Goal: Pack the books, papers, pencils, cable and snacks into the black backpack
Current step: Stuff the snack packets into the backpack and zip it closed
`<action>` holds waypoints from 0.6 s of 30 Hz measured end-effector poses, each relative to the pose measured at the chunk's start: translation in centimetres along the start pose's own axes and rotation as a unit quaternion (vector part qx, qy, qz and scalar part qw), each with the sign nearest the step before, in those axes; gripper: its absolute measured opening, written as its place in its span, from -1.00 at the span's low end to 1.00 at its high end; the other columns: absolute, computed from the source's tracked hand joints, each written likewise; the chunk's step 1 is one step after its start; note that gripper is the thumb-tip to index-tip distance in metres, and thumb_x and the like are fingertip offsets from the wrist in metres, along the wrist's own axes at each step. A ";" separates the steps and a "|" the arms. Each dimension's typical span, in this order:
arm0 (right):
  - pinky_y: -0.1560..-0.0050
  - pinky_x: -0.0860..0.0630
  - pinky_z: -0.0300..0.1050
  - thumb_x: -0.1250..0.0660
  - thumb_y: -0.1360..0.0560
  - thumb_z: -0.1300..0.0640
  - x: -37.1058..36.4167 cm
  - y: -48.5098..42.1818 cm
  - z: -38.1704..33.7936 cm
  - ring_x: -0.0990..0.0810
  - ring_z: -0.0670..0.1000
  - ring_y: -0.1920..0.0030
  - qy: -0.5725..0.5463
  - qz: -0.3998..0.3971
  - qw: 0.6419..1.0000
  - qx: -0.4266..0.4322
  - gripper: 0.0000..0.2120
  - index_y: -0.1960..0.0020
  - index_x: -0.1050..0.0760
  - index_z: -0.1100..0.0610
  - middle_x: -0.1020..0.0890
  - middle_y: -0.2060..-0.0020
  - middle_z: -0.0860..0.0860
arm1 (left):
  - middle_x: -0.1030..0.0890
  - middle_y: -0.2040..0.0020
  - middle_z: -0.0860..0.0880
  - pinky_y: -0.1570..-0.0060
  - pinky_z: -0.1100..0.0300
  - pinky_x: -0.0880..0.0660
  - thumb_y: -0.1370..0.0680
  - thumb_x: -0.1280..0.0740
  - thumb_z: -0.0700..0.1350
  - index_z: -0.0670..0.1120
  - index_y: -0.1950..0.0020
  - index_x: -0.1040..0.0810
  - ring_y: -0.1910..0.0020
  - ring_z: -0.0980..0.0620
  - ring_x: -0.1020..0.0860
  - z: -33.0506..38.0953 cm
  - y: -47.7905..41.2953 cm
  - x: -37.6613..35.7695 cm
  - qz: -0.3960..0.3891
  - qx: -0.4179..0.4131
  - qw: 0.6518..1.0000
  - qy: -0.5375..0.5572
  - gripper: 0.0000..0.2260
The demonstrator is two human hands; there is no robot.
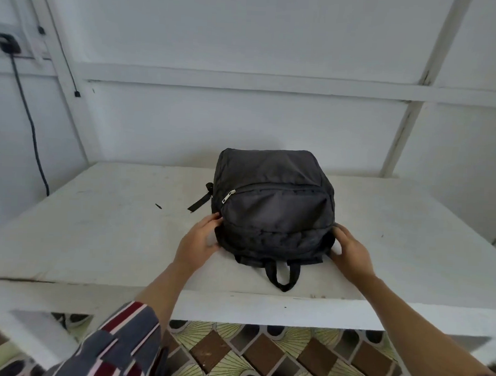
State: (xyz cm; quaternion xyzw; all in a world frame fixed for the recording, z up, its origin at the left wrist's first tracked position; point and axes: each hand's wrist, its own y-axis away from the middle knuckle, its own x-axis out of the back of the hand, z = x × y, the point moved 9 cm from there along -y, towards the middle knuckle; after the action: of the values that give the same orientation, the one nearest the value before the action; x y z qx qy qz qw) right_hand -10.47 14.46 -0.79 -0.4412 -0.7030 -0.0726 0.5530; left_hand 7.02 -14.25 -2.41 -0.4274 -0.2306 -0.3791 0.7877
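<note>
Resting flat on the white table (97,232), the black backpack (271,206) lies front side up, near the table's front edge and roughly in the middle of its width, with its top end toward me. Its fabric is a dull charcoal black, slightly puffed. A curved zipper runs across the front pocket, and the metal zipper pull (228,196) sits at the left end of that line, so the pocket looks closed. The carry loop (282,276) droops toward me over the table's surface, and a short strap (201,200) sticks out from the bag's left side.

My left hand (199,242) is pressed against the bag's near left corner, fingers curled around the fabric. My right hand (352,252) does the same at the near right corner, fingers spread and bent onto the side (whether either hand truly pinches the cloth or only rests there, I cannot tell from this angle).

Around the bag the table carries only a small dark speck (158,206), well apart to the left. Behind stands a white wall (247,45) with framing strips; at far left a dark cable (31,121) hangs down from a wall socket (7,43). Below the table's edge shows a patterned floor (262,356), and my striped sleeve (114,349) fills the lower left.
</note>
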 end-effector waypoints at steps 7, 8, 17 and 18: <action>0.12 -0.47 -0.12 -0.35 -0.48 0.24 1.6 -0.9 -0.8 -0.55 0.19 -0.10 0.023 0.080 0.995 0.049 -0.73 -0.18 -0.56 0.16 -0.57 -0.17 0.10 | -0.50 -0.22 -0.15 -0.07 -0.04 -0.51 -0.46 -0.29 -0.27 -0.20 -0.02 -0.62 -0.16 -0.12 -0.43 2.9 -1.1 0.7 0.026 -0.049 0.996 -0.075 -0.81; 0.15 -0.50 -0.10 -0.38 -0.46 0.25 1.9 -1.1 -1.2 -0.56 0.21 -0.08 0.030 0.091 0.993 0.066 -0.73 -0.16 -0.57 0.17 -0.58 -0.15 0.12 | -0.49 -0.22 -0.18 -0.10 -0.05 -0.49 -0.45 -0.31 -0.28 -0.22 0.03 -0.63 -0.17 -0.13 -0.40 3.2 -1.4 1.2 0.047 -0.060 0.994 -0.085 -0.85; -0.04 -0.37 -0.12 -0.16 -0.51 0.15 9.0 -9.2 -5.8 -0.41 0.15 -0.16 -0.020 0.241 0.952 0.185 -0.74 0.03 -0.55 0.30 -0.36 -0.24 0.06 | -0.40 -0.36 -0.01 -0.32 0.29 -0.31 -0.55 -0.20 -0.29 -0.28 -0.14 -0.54 -0.33 0.10 -0.38 6.3 -10.4 6.3 0.132 -0.102 0.984 0.063 -0.78; -0.03 -0.38 -0.13 -0.12 -0.52 0.13 9.8 -10.7 -6.2 -0.45 0.16 -0.14 -0.036 0.245 0.950 0.188 -0.70 0.00 -0.54 0.30 -0.41 -0.22 0.07 | -0.44 -0.32 0.02 -0.26 0.25 -0.39 -0.55 -0.19 -0.27 -0.27 -0.16 -0.53 -0.28 0.08 -0.44 6.3 -12.0 6.9 0.140 -0.094 0.981 0.093 -0.76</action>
State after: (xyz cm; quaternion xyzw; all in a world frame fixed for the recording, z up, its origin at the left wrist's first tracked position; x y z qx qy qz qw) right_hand -13.55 9.63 13.94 -0.4901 -0.5935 0.2143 0.6013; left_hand 1.46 -15.84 11.63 -0.4905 -0.0576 -0.3234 0.8072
